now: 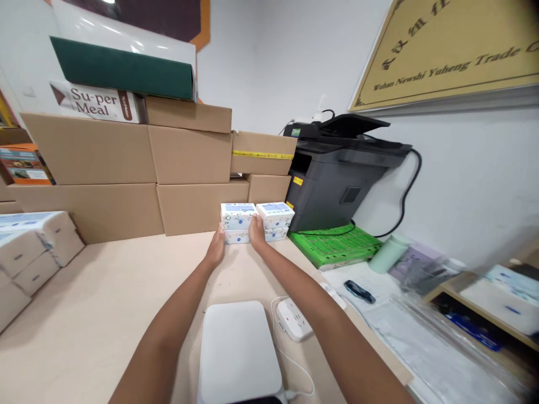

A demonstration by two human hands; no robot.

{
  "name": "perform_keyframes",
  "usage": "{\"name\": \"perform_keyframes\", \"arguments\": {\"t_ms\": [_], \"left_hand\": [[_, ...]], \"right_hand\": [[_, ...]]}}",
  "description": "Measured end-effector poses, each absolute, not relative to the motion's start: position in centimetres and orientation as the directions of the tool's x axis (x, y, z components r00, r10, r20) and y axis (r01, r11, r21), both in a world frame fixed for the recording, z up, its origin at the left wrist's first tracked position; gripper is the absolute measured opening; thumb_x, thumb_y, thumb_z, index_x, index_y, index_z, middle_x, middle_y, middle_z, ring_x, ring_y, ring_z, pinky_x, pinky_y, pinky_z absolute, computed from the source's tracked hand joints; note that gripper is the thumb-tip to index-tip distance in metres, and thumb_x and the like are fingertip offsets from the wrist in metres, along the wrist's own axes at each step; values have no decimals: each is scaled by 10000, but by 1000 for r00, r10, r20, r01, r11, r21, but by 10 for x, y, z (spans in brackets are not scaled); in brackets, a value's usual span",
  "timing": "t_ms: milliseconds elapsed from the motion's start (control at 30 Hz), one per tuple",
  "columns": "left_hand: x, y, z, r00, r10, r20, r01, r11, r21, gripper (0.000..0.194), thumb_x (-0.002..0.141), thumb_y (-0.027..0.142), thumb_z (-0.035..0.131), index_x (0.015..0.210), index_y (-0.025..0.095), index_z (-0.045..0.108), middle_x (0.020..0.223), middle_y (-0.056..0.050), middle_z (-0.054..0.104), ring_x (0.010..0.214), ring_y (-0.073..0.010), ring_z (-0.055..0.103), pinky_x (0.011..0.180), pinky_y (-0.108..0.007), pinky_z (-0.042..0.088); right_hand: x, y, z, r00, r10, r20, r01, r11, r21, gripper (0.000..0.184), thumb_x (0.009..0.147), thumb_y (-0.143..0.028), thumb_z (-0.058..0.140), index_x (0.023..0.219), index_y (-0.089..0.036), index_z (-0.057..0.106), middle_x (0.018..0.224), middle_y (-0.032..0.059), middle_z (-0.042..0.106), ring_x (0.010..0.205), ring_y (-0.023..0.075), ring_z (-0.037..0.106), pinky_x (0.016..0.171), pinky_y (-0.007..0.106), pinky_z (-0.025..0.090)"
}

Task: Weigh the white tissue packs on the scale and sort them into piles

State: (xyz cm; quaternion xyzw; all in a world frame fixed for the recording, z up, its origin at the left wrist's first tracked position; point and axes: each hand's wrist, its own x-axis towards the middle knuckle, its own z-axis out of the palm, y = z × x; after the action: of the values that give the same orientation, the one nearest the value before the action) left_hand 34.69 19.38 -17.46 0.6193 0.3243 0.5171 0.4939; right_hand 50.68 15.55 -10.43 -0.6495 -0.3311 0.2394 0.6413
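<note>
Both my arms reach forward to small white tissue packs stacked two high in two columns against the cardboard boxes. My left hand (217, 246) presses on the left side of the left column. At the seam between the columns, my right hand (256, 232) grips the other side, so the upper left tissue pack (236, 216) and the lower left pack (237, 236) sit between my hands. The upper right tissue pack (275, 214) and the lower right pack (277, 233) stand close beside my right hand. The fingertips are partly hidden by the packs.
A white flat device (240, 348) and a power strip (296, 320) lie between my arms. Cardboard boxes (197, 207) form a wall behind. At right stand a dark printer (337, 179), a green crate (337, 244) and a bottle (389, 252). More tissue packs (37, 272) are at left.
</note>
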Motion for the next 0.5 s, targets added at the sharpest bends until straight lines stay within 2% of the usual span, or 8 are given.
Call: {"name": "perform_keyframes", "arguments": {"t_ms": [300, 500], "left_hand": [[348, 192, -174, 239, 921, 307, -125, -284, 951, 662, 1106, 624, 534, 1647, 245, 569, 1846, -67, 391, 1771, -260, 219, 1459, -401, 98], [348, 192, -173, 240, 927, 288, -124, -265, 956, 676, 1098, 646, 543, 1657, 266, 553, 1855, -51, 371, 1781, -246, 173, 1462, -390, 60]], "right_hand": [[513, 160, -111, 672, 737, 75, 97, 12, -995, 393, 1094, -437, 707, 1427, -228, 695, 1527, 123, 670, 1329, 295, 692, 1137, 545, 598], [522, 163, -120, 641, 766, 51, 42, 31, -999, 413, 1088, -436, 717, 1440, -222, 686, 1536, 126, 663, 1335, 300, 690, 1134, 551, 599]]}}
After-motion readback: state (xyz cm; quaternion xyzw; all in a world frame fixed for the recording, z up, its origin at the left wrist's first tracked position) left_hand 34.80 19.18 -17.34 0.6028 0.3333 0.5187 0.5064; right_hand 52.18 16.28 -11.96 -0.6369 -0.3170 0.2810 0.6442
